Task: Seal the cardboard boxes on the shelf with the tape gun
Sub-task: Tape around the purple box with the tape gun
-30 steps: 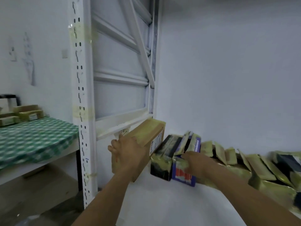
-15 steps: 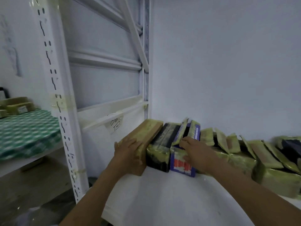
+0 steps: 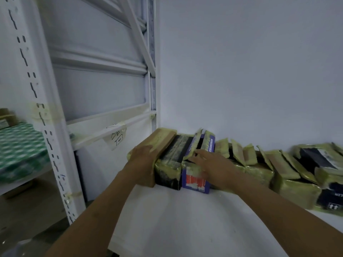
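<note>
A plain white wall point(image 3: 241, 71) fills the far side and the right. At left stands a white shelf rack point(image 3: 37, 108) with a slotted post and slanted braces, and a handwritten paper note point(image 3: 116, 138) is taped to its crossbar. Further left is a table point(image 3: 18, 145) with a green checked cloth, above a dim grey floor point(image 3: 37, 210).

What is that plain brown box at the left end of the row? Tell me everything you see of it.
The brown cardboard box is long, slim and plain, with yellowish tape along its top face. It stands on edge on the white shelf, at the left end of the row. Its right side lies against a black box. The left hand grips its near end, fingers over the top edge.
</note>
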